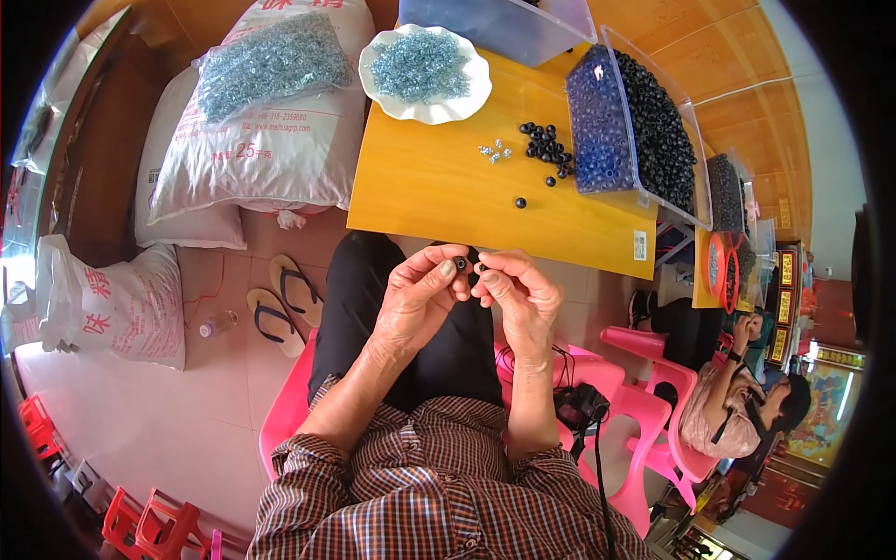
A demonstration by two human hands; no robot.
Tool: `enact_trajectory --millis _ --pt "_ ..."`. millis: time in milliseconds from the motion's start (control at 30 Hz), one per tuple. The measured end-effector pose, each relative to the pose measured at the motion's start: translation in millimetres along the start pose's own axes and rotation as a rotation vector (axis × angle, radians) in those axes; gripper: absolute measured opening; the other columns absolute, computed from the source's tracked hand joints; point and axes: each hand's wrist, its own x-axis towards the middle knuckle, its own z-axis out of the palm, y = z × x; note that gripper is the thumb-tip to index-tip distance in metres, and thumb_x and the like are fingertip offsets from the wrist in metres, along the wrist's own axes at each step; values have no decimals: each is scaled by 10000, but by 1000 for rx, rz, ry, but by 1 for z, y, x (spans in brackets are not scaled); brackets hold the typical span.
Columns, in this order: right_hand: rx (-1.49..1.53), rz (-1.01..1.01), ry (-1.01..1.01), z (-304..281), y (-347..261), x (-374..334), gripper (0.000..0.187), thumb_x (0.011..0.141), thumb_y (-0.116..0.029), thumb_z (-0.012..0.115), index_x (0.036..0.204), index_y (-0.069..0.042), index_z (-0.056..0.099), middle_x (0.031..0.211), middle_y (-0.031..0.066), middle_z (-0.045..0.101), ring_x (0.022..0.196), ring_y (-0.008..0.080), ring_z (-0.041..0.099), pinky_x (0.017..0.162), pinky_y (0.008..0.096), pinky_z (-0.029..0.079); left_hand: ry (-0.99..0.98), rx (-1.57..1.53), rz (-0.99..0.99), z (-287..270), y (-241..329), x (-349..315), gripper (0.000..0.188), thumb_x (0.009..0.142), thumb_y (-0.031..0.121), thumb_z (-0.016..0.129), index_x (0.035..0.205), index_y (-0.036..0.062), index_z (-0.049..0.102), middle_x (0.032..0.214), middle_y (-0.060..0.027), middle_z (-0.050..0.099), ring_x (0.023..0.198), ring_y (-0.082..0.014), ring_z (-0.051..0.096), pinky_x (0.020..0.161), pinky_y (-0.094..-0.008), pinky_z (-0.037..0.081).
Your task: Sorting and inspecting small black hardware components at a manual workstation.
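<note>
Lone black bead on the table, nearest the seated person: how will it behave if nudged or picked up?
The black bead looks round, so probably rolls when nudged. Its shiny surface suggests it could slip from a grip. Being small, it's likely light.

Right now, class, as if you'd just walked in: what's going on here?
A seated person pinches a small black bead in the left hand and a small dark piece in the right hand. Both are close together, just short of the yellow table. On it lie loose black beads, a few clear ones, a scalloped white plate of bluish pieces and a clear box of more black beads.
</note>
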Motion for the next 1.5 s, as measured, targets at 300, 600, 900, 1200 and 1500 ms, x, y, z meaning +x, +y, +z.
enact_trajectory --millis 300,600,900,1200,1500 --pt "-11 94 8 7 -11 -6 116 896 -3 620 1005 22 653 913 85 646 719 134 637 594 232 507 13 71 51 3 -1 -4 215 937 38 571 1138 -17 625 945 -68 654 787 -128 598 751 -282 512" --pt "-14 33 -25 4 -5 -4 87 885 -2 638 970 16 639 866 62 627 704 114 624 606 225 506 5 149 74 2 -4 -6 227 918 14 586 1138 -26 629 939 -64 651 783 -133 601 738 -275 503" --pt "-85 62 -32 2 -7 -4 74 881 1 641 953 19 635 868 60 619 698 113 623 606 230 513 29 173 69 1 -4 -5 223 914 54 608 1122 -19 637 911 -74 659 783 -150 609 747 -300 509" --pt "-79 38 -39 2 -5 -3 73 878 8 639 949 23 635 866 64 619 697 119 630 601 226 515 14 184 84 -1 -4 -4 227 909 44 610 1122 -29 634 910 -79 660 779 -157 614 745 -303 518" --pt "-108 25 -41 0 -6 -3 68 878 10 637 945 24 632 869 66 618 696 122 629 598 231 514 -4 183 99 0 -5 -3 216 902 -1 599 1111 -33 641 959 -73 643 787 -159 614 748 -297 518"
